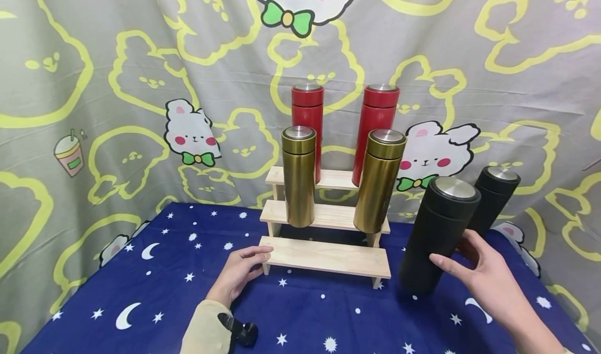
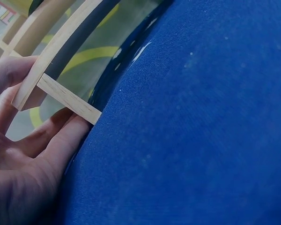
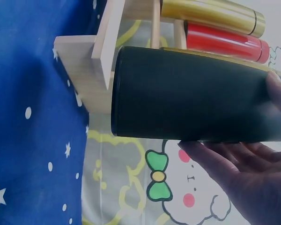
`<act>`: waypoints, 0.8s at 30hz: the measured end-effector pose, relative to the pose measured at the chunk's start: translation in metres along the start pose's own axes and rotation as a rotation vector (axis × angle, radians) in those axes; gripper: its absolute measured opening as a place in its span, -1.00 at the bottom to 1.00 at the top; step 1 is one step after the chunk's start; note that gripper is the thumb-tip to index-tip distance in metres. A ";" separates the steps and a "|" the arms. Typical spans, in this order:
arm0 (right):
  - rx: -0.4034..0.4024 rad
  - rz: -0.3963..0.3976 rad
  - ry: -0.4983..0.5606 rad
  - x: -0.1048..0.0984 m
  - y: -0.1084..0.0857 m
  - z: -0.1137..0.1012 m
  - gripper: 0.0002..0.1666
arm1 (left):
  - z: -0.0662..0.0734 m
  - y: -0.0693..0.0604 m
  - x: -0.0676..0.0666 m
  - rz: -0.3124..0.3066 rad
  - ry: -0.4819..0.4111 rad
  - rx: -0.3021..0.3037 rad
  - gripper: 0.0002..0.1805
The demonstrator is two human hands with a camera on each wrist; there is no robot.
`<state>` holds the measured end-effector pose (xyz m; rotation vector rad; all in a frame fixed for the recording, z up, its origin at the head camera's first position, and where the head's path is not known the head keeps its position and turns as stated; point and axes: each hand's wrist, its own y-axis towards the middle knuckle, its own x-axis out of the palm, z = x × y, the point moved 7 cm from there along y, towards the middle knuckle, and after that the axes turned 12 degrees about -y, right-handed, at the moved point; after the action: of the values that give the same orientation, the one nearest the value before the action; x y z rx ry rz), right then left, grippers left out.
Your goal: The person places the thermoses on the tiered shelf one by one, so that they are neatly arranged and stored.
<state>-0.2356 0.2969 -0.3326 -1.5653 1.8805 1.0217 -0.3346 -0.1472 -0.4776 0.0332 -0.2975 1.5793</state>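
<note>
A wooden three-step stand (image 1: 324,255) is in the middle of the head view. At the left end of its lowest step, my left hand (image 1: 241,270) grips the stand, with fingers at the board and the leg (image 2: 68,98) in the left wrist view. My right hand (image 1: 488,276) holds a black thermos flask (image 1: 434,239) with a silver lid disc, right of the stand. Its base looks raised off the cloth in the right wrist view. Two gold flasks (image 1: 300,182) (image 1: 380,187) stand on the middle step, two red flasks (image 1: 307,114) (image 1: 377,119) on the top one.
A second black flask (image 1: 495,192) stands behind the right hand, its lower part hidden. Dark blue cloth (image 1: 178,270) with stars and moons covers the table. A grey curtain (image 1: 122,72) with cartoon rabbits hangs close behind the stand and along the sides.
</note>
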 end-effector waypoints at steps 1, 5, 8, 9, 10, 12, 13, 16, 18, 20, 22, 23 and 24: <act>-0.004 0.000 -0.003 0.000 -0.001 -0.001 -0.15 | 0.000 0.000 0.000 -0.001 -0.001 0.000 -0.70; -0.042 0.003 0.008 0.000 -0.003 -0.008 -0.20 | 0.001 0.000 0.000 -0.005 -0.001 0.004 -0.69; -0.083 0.002 0.038 0.001 -0.004 -0.014 -0.24 | 0.001 -0.001 0.000 0.000 0.004 0.003 -0.69; -0.093 0.002 0.048 0.002 -0.004 -0.016 -0.25 | 0.001 -0.001 0.000 0.002 0.005 0.002 -0.69; -0.101 0.002 0.057 0.002 -0.004 -0.018 -0.26 | 0.001 -0.001 -0.001 0.004 0.007 0.003 -0.69; -0.108 0.000 0.068 0.003 -0.005 -0.021 -0.26 | 0.000 -0.001 -0.001 0.008 0.006 -0.002 -0.69; -0.109 0.000 0.075 0.003 -0.005 -0.023 -0.26 | 0.000 -0.001 -0.001 0.007 0.005 -0.002 -0.69; -0.116 -0.002 0.093 0.005 -0.005 -0.029 -0.26 | 0.001 -0.001 0.000 0.003 0.003 -0.001 -0.69; -0.120 -0.002 0.101 0.007 -0.004 -0.032 -0.27 | 0.001 -0.001 0.000 0.002 0.000 -0.002 -0.70; -0.127 0.000 0.107 0.008 -0.003 -0.035 -0.28 | 0.001 -0.002 0.001 0.000 0.002 0.003 -0.70; -0.141 0.005 0.119 0.010 -0.002 -0.038 -0.30 | 0.002 -0.002 0.001 -0.002 0.001 0.007 -0.69; -0.148 0.008 0.123 0.011 -0.001 -0.039 -0.32 | 0.002 -0.002 0.001 -0.004 0.000 0.007 -0.69; -0.157 0.010 0.134 0.012 0.000 -0.040 -0.33 | 0.002 -0.002 0.001 -0.006 -0.001 0.008 -0.69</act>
<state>-0.2343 0.2576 -0.3178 -1.7552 1.9382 1.1177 -0.3328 -0.1464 -0.4754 0.0415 -0.2918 1.5748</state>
